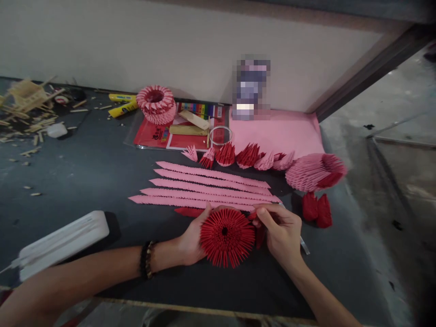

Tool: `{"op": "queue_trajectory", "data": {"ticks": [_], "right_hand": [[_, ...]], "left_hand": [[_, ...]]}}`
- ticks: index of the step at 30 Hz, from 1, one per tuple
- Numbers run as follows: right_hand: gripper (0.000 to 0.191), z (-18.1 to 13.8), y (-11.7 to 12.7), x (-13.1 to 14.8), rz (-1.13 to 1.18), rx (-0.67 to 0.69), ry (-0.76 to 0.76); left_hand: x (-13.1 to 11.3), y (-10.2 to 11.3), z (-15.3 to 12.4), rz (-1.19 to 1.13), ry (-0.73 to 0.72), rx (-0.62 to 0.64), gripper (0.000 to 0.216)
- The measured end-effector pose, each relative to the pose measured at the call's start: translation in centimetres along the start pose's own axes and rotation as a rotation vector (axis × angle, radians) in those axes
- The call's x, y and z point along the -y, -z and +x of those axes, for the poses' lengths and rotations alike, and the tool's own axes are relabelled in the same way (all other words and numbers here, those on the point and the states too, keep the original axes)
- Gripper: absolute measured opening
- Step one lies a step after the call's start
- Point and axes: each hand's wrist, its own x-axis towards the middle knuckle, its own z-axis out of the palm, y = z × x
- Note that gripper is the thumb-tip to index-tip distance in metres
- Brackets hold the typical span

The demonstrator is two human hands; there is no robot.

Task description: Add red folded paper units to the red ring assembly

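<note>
My left hand (193, 240) is wrapped round the left side of a round red piece (226, 240) made of many folded-paper points, with a small dark hole at its middle. At its upper right edge, the thumb and fingers of my right hand (283, 230) pinch a small red folded-paper piece (252, 216); whether it is fitted in cannot be seen. Long pink folded-paper strips (211, 174) lie side by side just beyond my hands. Two red paper clumps (323, 211) rest to the right of my right hand, and a red strip (188, 212) is partly hidden behind my left.
A pink folded-paper bowl (303, 172) and several paper clusters (225, 154) stand beyond the strips. Farther back are a pink-and-red ring stack (156, 106), a red packet (150, 136), yellow glue tubes (123, 109) and a pink sheet (279, 131). A white glue gun (64, 243) lies left.
</note>
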Motion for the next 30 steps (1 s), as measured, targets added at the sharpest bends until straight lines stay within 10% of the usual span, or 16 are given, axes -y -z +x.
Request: {"op": "queue_trajectory", "data": {"ticks": [30], "right_hand": [[0.018,0.3,0.5,0.9,-0.186,0.133,-0.021]], "left_hand": [[0.0,-0.1,0.0,0.023,0.058,-0.03,0.046]]}}
